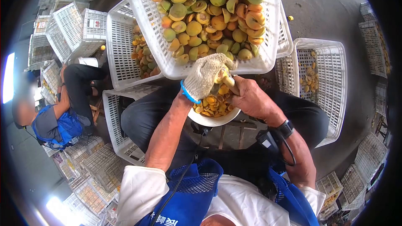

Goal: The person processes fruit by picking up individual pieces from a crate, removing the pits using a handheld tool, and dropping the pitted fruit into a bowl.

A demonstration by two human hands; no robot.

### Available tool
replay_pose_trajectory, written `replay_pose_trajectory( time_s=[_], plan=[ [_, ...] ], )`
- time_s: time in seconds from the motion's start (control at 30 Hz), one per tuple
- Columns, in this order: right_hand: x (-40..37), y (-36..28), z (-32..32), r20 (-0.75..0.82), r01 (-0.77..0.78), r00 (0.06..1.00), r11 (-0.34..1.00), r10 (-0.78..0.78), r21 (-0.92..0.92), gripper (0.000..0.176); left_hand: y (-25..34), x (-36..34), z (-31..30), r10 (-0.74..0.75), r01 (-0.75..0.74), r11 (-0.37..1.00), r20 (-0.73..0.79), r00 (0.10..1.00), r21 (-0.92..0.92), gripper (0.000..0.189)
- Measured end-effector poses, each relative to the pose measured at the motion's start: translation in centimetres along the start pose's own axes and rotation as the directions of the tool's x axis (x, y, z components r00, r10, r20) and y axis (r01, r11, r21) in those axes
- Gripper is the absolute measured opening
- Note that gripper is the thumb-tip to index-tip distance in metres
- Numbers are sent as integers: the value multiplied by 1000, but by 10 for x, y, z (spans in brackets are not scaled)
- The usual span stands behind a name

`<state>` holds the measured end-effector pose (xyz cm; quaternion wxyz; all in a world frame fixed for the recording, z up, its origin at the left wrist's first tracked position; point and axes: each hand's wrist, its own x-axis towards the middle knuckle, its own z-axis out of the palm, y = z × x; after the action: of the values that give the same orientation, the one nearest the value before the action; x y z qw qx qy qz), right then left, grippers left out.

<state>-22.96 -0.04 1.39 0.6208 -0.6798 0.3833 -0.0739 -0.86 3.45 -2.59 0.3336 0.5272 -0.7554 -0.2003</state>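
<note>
My left hand (206, 76), in a cream knitted glove with a blue cuff, is closed around a piece of apricot (220, 75). Bare and closed, my right hand (256, 100) grips the pale handle of a small tool (235, 87), its working end against the fruit and mostly hidden by the fingers. Beneath both hands, a white bowl (215, 120) contains many small orange-yellow pieces (213, 104). Just beyond them, a white plastic crate (268, 25) is heaped with green and orange apricots (194, 28), many of them cut in halves.
A crate (119, 44) with more fruit stands at left, above another white crate (113, 121). At right, a tall crate (331, 75) has some yellow pieces inside. A seated person (63, 117) in a blue vest is at far left, near stacked crates (69, 27).
</note>
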Motion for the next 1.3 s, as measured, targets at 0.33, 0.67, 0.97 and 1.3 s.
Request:
replay_pose_trajectory(
  time_s=[0.33,0.67,0.97,1.3],
  plan=[
    [5,-15,18,-167,-103,984,949,54,-298,29,25,12,5,-613,439,421,109,783,-794,40],
    [-5,-34,-17,162,-167,981,891,107,421,23,25,4,11,-516,328,590,-33,856,-738,39],
    [0,-11,9,-134,-48,991,963,13,-263,19,24,9,6,-553,460,557,103,827,-692,40],
    [-2,-18,-5,79,-42,997,900,9,434,23,29,10,4,-473,340,473,91,877,-813,44]
  ],
)
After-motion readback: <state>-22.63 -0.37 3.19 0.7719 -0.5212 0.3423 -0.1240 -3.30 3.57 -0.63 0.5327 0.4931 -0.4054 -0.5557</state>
